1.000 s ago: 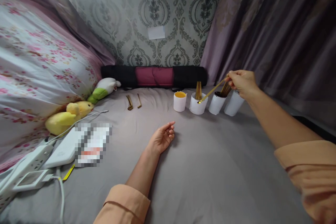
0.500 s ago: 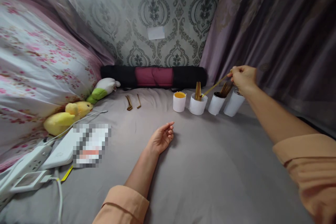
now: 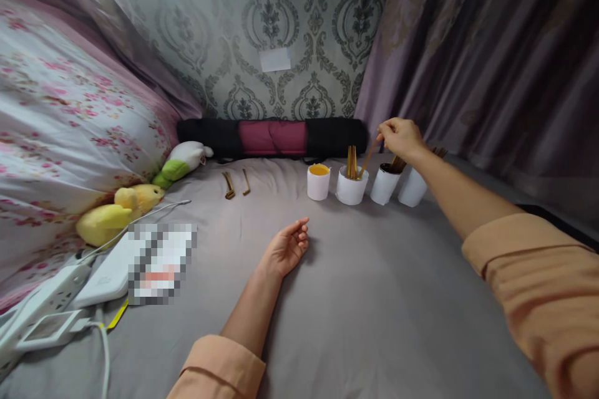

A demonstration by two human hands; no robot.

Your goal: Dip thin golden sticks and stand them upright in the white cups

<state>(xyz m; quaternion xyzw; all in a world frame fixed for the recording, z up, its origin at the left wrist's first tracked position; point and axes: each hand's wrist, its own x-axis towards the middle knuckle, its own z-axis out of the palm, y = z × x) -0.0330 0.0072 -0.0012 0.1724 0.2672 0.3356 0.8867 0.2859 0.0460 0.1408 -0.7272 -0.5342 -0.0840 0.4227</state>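
Note:
My right hand (image 3: 400, 137) pinches the upper end of a thin gold-coloured stick (image 3: 369, 157). The stick slants down to the left, its lower end inside a short white cup (image 3: 352, 191). Several gold-coloured sticks (image 3: 351, 162) stand upright in that same cup. On the grey sheet, nearer to me, my left hand (image 3: 289, 248) rests palm up with loosely curled fingers and nothing in it. Left of the cup is a white cup with a yellow inside (image 3: 318, 184). To its right, a dark-rimmed white cup (image 3: 384, 186) holds several brownish sticks.
Rightmost stands a taller white container (image 3: 412, 188), partly behind my right arm. Some gold-coloured bent-ended sticks (image 3: 229, 186) lie at the left. Plush toys (image 3: 105, 224), a white power bank (image 3: 103, 274) and a power strip (image 3: 60, 293) line the left side. A black-and-maroon roll (image 3: 272, 137) lies along the wall.
My right hand has moved left, and the stick has gone from a shallow slant to a steeper one, its lower end in the short cup. My left hand stays put.

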